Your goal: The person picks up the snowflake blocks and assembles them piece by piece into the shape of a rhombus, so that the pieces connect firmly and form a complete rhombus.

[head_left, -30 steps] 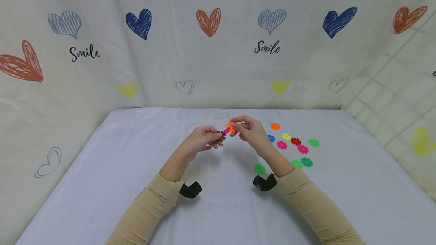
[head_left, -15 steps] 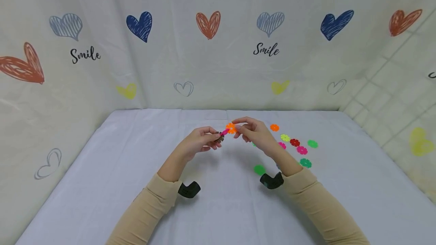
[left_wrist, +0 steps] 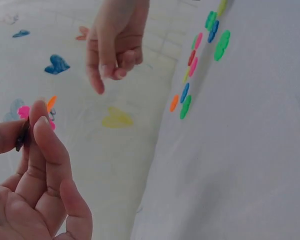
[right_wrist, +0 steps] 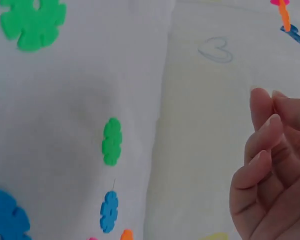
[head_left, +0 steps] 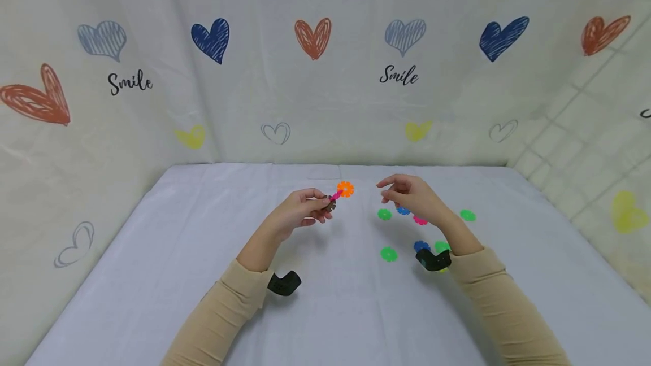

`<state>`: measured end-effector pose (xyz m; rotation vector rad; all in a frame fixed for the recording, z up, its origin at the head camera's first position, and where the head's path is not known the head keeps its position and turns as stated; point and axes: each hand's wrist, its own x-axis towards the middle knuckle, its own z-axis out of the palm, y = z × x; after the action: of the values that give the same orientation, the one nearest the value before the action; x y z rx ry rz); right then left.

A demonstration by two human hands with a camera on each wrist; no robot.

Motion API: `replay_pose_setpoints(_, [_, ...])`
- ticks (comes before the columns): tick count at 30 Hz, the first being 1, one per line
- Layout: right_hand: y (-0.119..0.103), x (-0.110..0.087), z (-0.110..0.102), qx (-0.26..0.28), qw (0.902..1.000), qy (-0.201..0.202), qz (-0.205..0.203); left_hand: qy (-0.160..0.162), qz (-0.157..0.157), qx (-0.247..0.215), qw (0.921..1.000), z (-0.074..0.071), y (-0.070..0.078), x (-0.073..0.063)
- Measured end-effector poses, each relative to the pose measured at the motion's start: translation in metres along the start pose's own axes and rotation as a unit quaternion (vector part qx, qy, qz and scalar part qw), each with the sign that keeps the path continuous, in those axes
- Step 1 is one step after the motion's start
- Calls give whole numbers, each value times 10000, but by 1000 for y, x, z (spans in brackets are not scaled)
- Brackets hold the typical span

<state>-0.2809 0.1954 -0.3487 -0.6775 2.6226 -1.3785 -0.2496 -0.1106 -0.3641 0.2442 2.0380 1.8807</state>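
Observation:
Between thumb and fingers, my left hand pinches a brown notched plastic snowflake disc. Joined to it is a pink disc seen edge-on, and an orange disc sits at the chain's far end. The left wrist view shows the brown disc edge-on between the fingertips. My right hand is in the air to the right of the chain, fingers loosely bent, holding nothing. Below it on the table lie a green disc, a blue disc and a pink disc, the last two partly hidden.
More loose discs lie on the white-covered table: a green one nearer the front, a blue one, and a green one farther right. The right arm covers others. A curtain printed with hearts stands behind.
My right hand has let go of the orange disc and moved right, away from the chain. The left hand keeps its pinch in nearly the same place. Different loose discs are now covered.

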Motion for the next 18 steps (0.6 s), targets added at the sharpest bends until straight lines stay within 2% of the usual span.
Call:
replay_pose_setpoints(5, [21, -6, -14, -559, 9976, -193, 365, -64, 0, 40, 10000, -2, -2, 2])
replay_pose_setpoints(11, [36, -15, -27, -1282, 9859, -622, 880, -82, -74, 109, 9999, -5, -3, 3])
replay_pose_setpoints(18, [48, -20, -37, -1518, 9750, -876, 1363, -109, -144, 151, 9997, -6, -3, 2])
